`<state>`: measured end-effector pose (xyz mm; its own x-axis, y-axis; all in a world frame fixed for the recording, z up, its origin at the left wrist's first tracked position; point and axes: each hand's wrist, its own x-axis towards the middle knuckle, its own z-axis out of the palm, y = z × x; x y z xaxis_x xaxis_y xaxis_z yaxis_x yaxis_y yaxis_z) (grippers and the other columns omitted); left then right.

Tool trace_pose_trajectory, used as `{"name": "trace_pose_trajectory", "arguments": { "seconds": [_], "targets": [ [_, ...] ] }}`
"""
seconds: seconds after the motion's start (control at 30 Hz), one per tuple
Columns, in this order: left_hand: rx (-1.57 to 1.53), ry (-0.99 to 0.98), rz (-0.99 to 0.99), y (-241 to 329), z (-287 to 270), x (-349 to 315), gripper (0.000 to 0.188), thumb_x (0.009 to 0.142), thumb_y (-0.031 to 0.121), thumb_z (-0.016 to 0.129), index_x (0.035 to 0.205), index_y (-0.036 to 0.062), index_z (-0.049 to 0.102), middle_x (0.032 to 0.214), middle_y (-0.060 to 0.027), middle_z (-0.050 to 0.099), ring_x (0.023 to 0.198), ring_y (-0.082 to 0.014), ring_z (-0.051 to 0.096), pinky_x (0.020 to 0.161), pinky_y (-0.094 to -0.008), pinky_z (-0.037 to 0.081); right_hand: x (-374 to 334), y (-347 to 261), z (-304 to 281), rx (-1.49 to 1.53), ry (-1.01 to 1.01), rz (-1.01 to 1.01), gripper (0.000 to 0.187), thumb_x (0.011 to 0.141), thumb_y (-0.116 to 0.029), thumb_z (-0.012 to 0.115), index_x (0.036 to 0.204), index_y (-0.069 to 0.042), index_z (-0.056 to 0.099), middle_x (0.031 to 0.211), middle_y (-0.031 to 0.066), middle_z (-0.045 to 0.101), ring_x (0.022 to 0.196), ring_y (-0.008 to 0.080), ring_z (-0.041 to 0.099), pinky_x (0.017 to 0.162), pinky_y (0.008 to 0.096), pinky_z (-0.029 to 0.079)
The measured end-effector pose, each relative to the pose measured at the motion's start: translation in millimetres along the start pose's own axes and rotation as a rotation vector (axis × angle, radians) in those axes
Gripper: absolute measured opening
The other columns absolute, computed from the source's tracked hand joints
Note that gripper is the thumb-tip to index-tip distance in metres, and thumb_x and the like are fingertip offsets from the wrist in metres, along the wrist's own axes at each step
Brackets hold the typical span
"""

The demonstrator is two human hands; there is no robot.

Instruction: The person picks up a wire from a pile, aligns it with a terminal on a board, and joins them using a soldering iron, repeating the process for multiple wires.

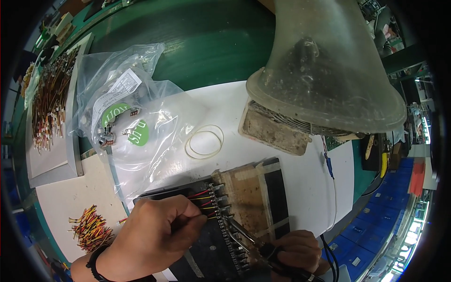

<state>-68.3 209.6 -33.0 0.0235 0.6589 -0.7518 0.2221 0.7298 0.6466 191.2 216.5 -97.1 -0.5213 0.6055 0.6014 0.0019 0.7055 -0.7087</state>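
Observation:
My left hand (159,230) is closed in a pinch on a thin wire, its fingertips at a row of small metal terminals (221,207). Red and yellow wires (203,199) run from those terminals toward my fingers. The row sits on a black fixture (206,254) with a brown, taped strip (242,192) along it. On the right, my right hand (298,251) grips a black-handled soldering iron (268,249), whose metal end reaches the terminals near my left fingertips. Two metal prongs show at that end. The wire's tip is hidden by my fingers.
A cloudy funnel-shaped hood (329,75) hangs over the back right. Behind the fixture lie a coil of thin pale wire (204,142) and a clear bag (159,108) with metal parts. Short coloured wires (91,230) are heaped at left, below a tray (56,174) of brown leads.

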Motion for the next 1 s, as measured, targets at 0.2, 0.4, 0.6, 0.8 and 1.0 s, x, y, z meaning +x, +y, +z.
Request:
{"name": "trace_pose_trajectory", "arguments": {
  "seconds": [0.2, 0.4, 0.6, 0.8, 1.0],
  "targets": [
    [0.131, -0.026, 0.159, -13.7, -4.8, 5.6, 0.011, 0.092, 0.007, 0.063, 0.088, -0.0034, 0.061, 0.070, -0.0018, 0.062, 0.060, -0.0044, 0.057, 0.054, -0.0195, 0.047, 3.0, -2.6, 0.2, -0.029, -0.037, -0.031, 0.055, 0.089, -0.050, 0.060, 0.096, 0.004, 0.056, 0.062, 0.0106, 0.059, 0.055, 0.0275, 0.063, 0.049, 0.0371, 0.052],
    [0.114, -0.024, 0.106, -12.0, -4.0, 1.2, 0.012, 0.093, 0.009, 0.062, 0.090, -0.0029, 0.061, 0.070, -0.0019, 0.062, 0.061, -0.0047, 0.057, 0.056, -0.0199, 0.047, 1.8, -3.1, -1.8, -0.046, -0.017, -0.033, 0.055, 0.089, -0.051, 0.060, 0.096, 0.004, 0.056, 0.063, 0.0106, 0.060, 0.056, 0.0280, 0.064, 0.051, 0.0374, 0.052],
    [0.106, -0.042, 0.131, -14.5, -4.0, 0.9, 0.012, 0.094, 0.009, 0.061, 0.090, -0.0027, 0.061, 0.071, -0.0021, 0.062, 0.062, -0.0050, 0.057, 0.056, -0.0202, 0.047, 0.9, -4.8, -2.1, -0.052, -0.019, -0.032, 0.057, 0.088, -0.052, 0.060, 0.099, 0.004, 0.056, 0.064, 0.0104, 0.060, 0.057, 0.0281, 0.064, 0.052, 0.0374, 0.052],
    [0.125, -0.029, 0.214, -23.2, -2.9, 2.8, 0.012, 0.094, 0.008, 0.061, 0.090, -0.0032, 0.060, 0.071, -0.0020, 0.062, 0.062, -0.0051, 0.057, 0.056, -0.0202, 0.047, 2.7, -4.2, -1.0, -0.039, -0.051, -0.033, 0.057, 0.087, -0.051, 0.062, 0.101, 0.003, 0.056, 0.065, 0.0109, 0.061, 0.058, 0.0286, 0.065, 0.052, 0.0378, 0.052],
    [0.142, -0.003, 0.221, -23.1, -1.4, 2.0, 0.012, 0.093, 0.008, 0.061, 0.089, -0.0035, 0.060, 0.068, -0.0014, 0.060, 0.060, -0.0048, 0.056, 0.055, -0.0202, 0.045, 6.1, -5.3, -2.0, -0.029, -0.103, -0.003, 0.055, 0.087, -0.050, 0.063, 0.104, 0.002, 0.056, 0.067, 0.0118, 0.062, 0.063, 0.0299, 0.066, 0.055, 0.0385, 0.053]
  ]
}}
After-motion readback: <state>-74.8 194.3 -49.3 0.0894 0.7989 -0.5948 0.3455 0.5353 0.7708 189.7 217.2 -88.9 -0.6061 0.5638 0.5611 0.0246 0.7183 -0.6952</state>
